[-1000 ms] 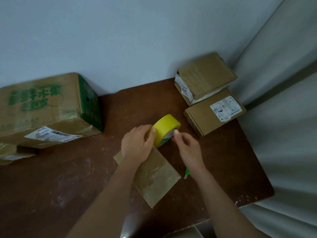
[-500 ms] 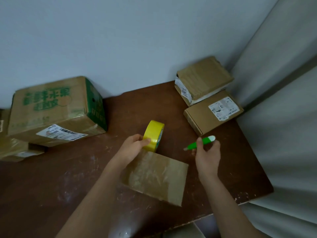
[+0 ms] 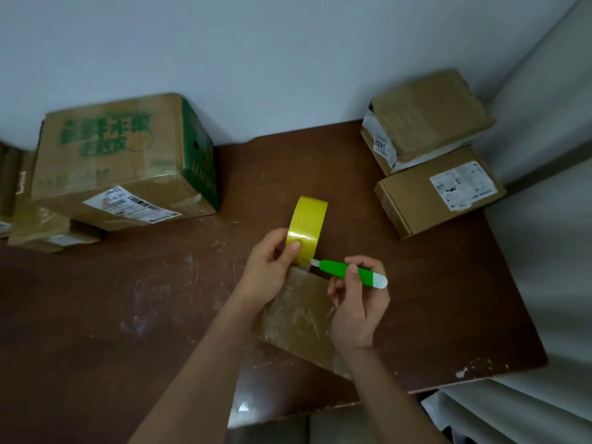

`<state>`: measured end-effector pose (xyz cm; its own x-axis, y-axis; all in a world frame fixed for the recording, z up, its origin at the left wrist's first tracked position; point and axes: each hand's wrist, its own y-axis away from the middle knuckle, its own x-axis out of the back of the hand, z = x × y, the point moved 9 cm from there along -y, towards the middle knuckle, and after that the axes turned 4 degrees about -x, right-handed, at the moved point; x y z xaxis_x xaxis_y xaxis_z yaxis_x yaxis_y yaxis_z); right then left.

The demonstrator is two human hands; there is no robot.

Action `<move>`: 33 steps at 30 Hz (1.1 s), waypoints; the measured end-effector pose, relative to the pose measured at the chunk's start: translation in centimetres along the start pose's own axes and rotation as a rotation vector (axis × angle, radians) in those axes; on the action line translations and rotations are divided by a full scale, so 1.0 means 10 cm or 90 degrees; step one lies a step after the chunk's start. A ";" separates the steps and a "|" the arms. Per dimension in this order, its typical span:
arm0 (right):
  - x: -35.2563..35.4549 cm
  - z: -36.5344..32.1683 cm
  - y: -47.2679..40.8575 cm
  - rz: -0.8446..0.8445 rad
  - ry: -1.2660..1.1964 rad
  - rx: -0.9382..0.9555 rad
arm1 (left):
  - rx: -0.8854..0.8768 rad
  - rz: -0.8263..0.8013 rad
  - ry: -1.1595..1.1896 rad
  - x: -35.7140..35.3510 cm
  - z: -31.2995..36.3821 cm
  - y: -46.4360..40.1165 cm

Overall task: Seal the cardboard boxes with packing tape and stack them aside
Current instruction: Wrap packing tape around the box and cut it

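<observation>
While only the head view is on record, it covers the whole work surface, a scratched dark brown table (image 3: 112, 315) set against a pale wall (image 3: 256, 52).

Left hand (image 3: 267, 269): fingers and thumb curled round the lower edge of a yellow roll of packing tape (image 3: 307, 224), the thumb pressed on its outer face. The roll stands on edge, at the far end of a flat cardboard box (image 3: 299, 318) that lies on the table near its front edge. The top of this box is covered in glossy clear tape.

Right hand (image 3: 357, 310): clamped on a green utility knife (image 3: 349, 273), held between thumb and fingers above the flat box. The knife's pale tip points left and sits right against the roll's lower right edge; whether a blade is extended cannot be told.

Other boxes: a large cardboard carton with green print (image 3: 121, 161) and a shipping label rests at the rear left of the table, against the wall, with smaller taped boxes (image 3: 41, 232) partly visible beside it at the left frame edge. At the rear right corner, a labelled brown mailer box (image 3: 432, 193) lies on the table, and a wrinkled taped parcel (image 3: 426, 118) marked 3408 sits just behind it, apparently overlapping its far edge. Both stand well apart from the hands.

A light curtain (image 3: 551, 251) hangs along the table's right side.
</observation>
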<state>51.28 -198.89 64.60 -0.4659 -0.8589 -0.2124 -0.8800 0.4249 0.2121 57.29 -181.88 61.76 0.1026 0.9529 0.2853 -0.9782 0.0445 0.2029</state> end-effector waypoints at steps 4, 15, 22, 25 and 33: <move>0.01 0.00 0.00 0.018 -0.022 -0.005 | -0.058 0.013 -0.065 0.03 0.07 -0.04; 0.10 0.02 -0.02 0.068 -0.082 -0.038 | -0.006 0.044 -0.377 0.05 0.26 0.04; 0.06 0.00 0.00 0.035 -0.019 0.021 | 0.007 0.116 -0.242 0.08 0.14 0.00; 0.05 0.01 -0.01 0.027 -0.013 0.019 | 0.037 0.086 -0.116 0.05 0.07 -0.08; 0.06 -0.18 -0.15 0.025 0.122 0.096 | 0.053 0.068 0.053 0.02 0.10 -0.03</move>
<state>52.51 -200.58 65.88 -0.4865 -0.8735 -0.0196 -0.8723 0.4843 0.0681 57.75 -181.97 62.75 -0.0193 0.9726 0.2318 -0.9641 -0.0795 0.2533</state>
